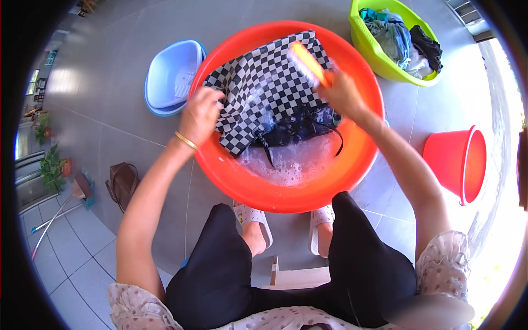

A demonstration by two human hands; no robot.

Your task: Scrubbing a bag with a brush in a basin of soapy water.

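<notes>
A large red plastic basin (264,198) stands on the floor before me, with sudsy water (288,165) in its near part. Black-and-white checkered cloth (272,78) with dark cords lies in it, its near part dark and wet. My right hand (344,95) grips the handle of a scrub brush (307,62), which is over the cloth's upper right part and blurred. My left hand (202,111), with a gold bangle at the wrist, is at the basin's left rim by the cloth's bunched edge; its fingers are curled, and whether they pinch the cloth is not clear.
Nested blue basins (175,74) stand left of the red one. A lime-green tub (371,53) of clothes is at the upper right. A red bucket (447,161) lies on its side at the right. A brown bag (123,183) and a mop (51,231) are at the left.
</notes>
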